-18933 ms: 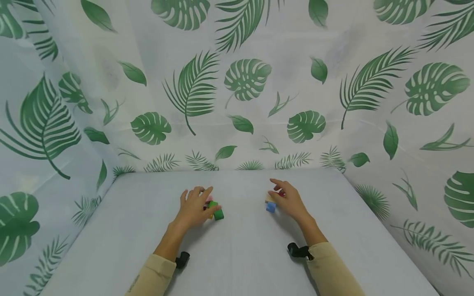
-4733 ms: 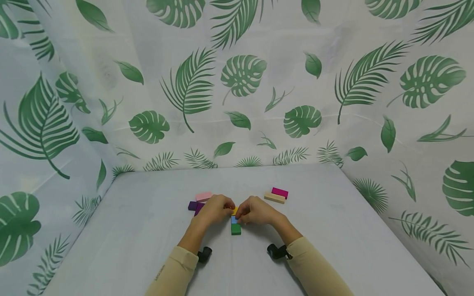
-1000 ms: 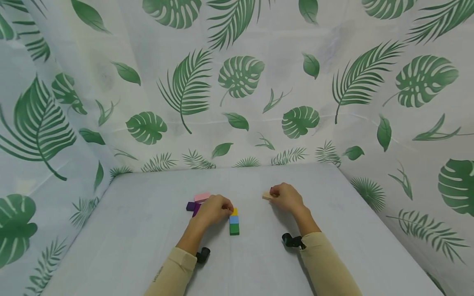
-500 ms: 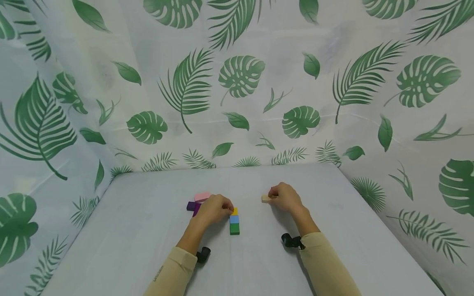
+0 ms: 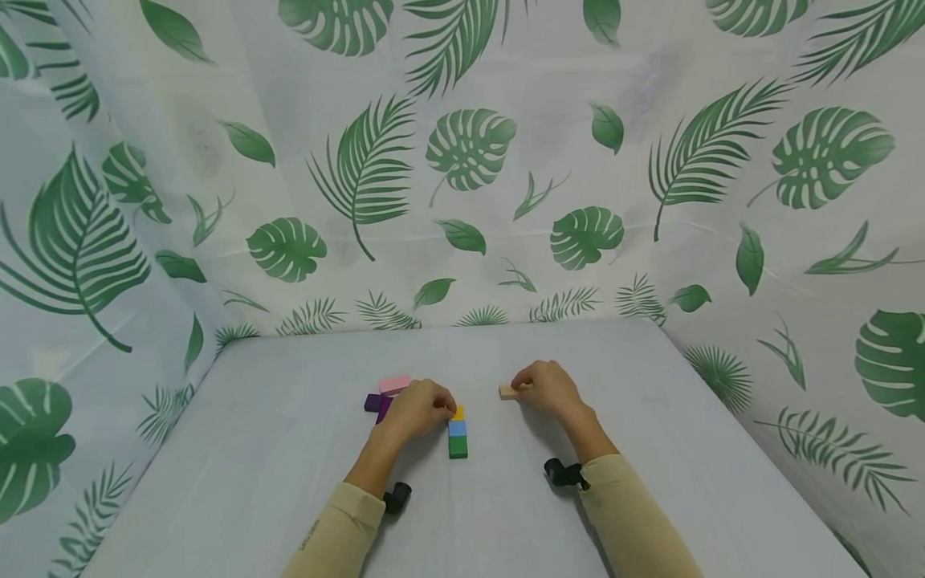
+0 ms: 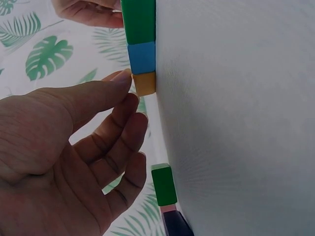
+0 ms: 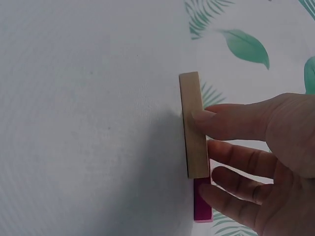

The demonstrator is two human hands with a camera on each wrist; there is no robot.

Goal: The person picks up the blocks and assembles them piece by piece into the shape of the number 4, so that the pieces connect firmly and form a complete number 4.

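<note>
In the middle of the table, a yellow block, a blue block and a green block line up end to end. My left hand is at the yellow block, its thumb and forefinger pinching the left end. To the right, my right hand holds a plain wooden block between thumb and fingers; only its left end shows in the head view. A magenta block lies just behind it in the right wrist view, hidden by the hand from the head camera.
Left of my left hand lie a pink block, a dark purple block and a purple block. Another green block shows in the left wrist view. Leaf-patterned cloth closes off the table's back and sides.
Over the last second my right hand has brought the wooden block left and slightly nearer. My left hand stays put. Earlier, both hands were at the row; before that, over scattered blocks.
</note>
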